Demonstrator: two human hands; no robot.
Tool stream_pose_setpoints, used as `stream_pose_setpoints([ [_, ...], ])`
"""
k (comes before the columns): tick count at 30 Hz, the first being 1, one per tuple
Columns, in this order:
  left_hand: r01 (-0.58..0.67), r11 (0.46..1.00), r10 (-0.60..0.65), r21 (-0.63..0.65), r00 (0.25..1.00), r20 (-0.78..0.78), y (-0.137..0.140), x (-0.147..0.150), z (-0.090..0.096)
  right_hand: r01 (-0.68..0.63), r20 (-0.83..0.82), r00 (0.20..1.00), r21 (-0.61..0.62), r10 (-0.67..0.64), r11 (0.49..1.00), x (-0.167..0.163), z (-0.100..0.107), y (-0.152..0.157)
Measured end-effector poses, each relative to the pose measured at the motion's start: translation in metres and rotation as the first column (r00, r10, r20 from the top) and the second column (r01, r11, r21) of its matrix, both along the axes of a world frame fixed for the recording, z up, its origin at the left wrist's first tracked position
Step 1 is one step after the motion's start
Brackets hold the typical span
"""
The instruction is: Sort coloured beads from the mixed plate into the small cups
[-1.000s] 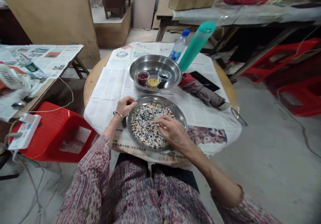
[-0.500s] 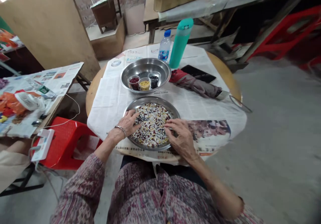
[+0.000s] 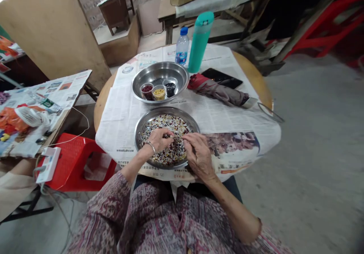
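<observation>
A shallow steel tray (image 3: 138, 132) on the table holds a mix of white, yellow, dark red and black grains and beans (image 3: 167, 123). Over its middle, my left hand (image 3: 159, 141) has its fingers curled in towards the thumb, and whatever lies at the tips is too small to name. At the tray's right side is my right hand (image 3: 200, 156), its fingertips drawn close to the thumb just above the beans. Behind stands a steel basin (image 3: 182, 80) with a cup of dark red beans (image 3: 147, 90), a cup of yellow beans (image 3: 159, 93) and a cup of black beans (image 3: 170, 89).
A clear water bottle (image 3: 182, 47) and a teal bottle (image 3: 200, 43) stand upright behind the basin. To the right lie a folded umbrella (image 3: 217, 91) and a dark phone or tablet (image 3: 223, 78). Newspaper (image 3: 113, 125) covers the round table. A red stool (image 3: 75, 163) stands left.
My left hand has moved right, from the tray's left rim to the middle of the beans, and its fingers have curled. My right hand stays at the right side, fingers drawn closer together.
</observation>
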State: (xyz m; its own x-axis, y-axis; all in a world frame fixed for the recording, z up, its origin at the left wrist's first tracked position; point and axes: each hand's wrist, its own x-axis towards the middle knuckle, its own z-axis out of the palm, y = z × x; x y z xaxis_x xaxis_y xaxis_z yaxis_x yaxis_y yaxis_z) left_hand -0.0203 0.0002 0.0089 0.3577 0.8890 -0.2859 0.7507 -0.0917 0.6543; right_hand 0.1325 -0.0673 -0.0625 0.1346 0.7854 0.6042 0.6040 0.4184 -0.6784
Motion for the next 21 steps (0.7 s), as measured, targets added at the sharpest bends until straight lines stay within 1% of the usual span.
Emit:
stream_pose_setpoints([
  [1, 0.036, 0.999, -0.037, 0.008, 0.999, 0.035, -0.003, 0.002, 0.002, 0.009, -0.012, 1.000, -0.013, -0.009, 1.000, 0.000, 0.000, 0.000],
  [4, 0.157, 0.979, -0.171, 0.130, 0.980, 0.103, -0.016, -0.001, 0.009, 0.027, -0.033, 0.999, -0.039, -0.029, 0.999, -0.001, -0.002, 0.000],
  [5, 0.181, 0.970, -0.201, 0.160, 0.973, 0.117, -0.020, -0.005, 0.011, 0.029, -0.035, 0.999, -0.044, -0.031, 0.999, -0.001, -0.002, 0.000],
  [7, 0.198, 0.961, -0.222, 0.193, 0.969, 0.109, -0.027, -0.015, 0.014, 0.029, -0.033, 0.999, -0.047, -0.030, 0.998, 0.000, -0.002, 0.000],
  [9, 0.199, 0.950, -0.206, 0.240, 0.978, 0.004, -0.031, -0.026, 0.015, 0.027, -0.029, 0.999, -0.042, -0.028, 0.999, 0.000, -0.002, 0.000],
  [11, 0.230, 0.933, -0.181, 0.277, 0.965, -0.190, -0.034, -0.035, 0.016, 0.025, -0.027, 0.999, -0.040, -0.026, 0.999, 0.000, -0.002, 0.000],
  [13, 0.275, 0.927, -0.165, 0.255, 0.910, -0.379, -0.036, -0.039, 0.016, 0.021, -0.028, 0.999, -0.047, -0.022, 0.999, 0.000, -0.001, 0.000],
  [15, 0.291, 0.935, -0.163, 0.200, 0.859, -0.485, -0.038, -0.037, 0.016, 0.015, -0.024, 1.000, -0.050, -0.016, 0.999, 0.000, 0.000, -0.001],
  [17, 0.283, 0.948, -0.177, 0.147, 0.851, -0.494, -0.039, -0.030, 0.014, 0.015, -0.019, 1.000, -0.045, -0.015, 0.999, 0.000, 0.000, -0.001],
  [19, 0.264, 0.960, -0.194, 0.098, 0.873, -0.446, -0.038, -0.021, 0.011, 0.019, -0.015, 1.000, -0.040, -0.019, 0.999, 0.000, 0.000, 0.000],
  [21, 0.230, 0.970, -0.182, 0.079, 0.901, -0.394, -0.036, -0.012, 0.009, 0.020, -0.014, 1.000, -0.037, -0.020, 0.999, 0.000, -0.001, 0.000],
])
